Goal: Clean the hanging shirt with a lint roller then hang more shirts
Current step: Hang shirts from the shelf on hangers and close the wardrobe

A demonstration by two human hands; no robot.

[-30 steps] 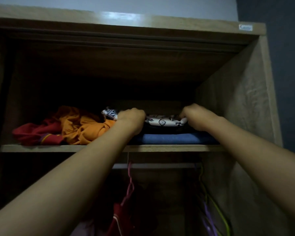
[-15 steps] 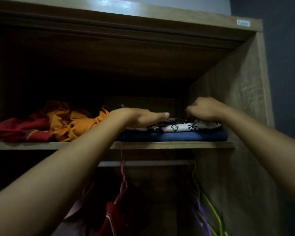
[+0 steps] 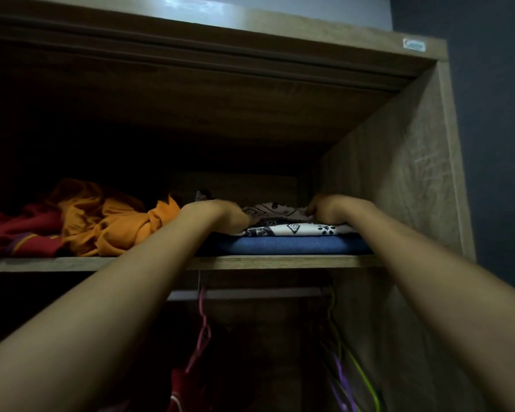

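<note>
White folded shirt with black geometric print (image 3: 292, 226) lies atop a folded blue garment (image 3: 295, 245) on the wooden shelf (image 3: 57, 264); left hand (image 3: 217, 214) and right hand (image 3: 329, 208) curl fingers onto its ends, apparently to lift it level.

Wardrobe (image 3: 399, 179) looks like matt wood-grain laminate, a bit rough-looking on the side panel, same finish on the shelf (image 3: 280, 261). On that shelf: soft printed white cloth (image 3: 298, 228) over a thicker matt blue fabric (image 3: 295, 245), with crumpled orange cloth (image 3: 107, 221) left of them. Below the shelf, hangers (image 3: 354, 379) look like smooth plastic.
</note>
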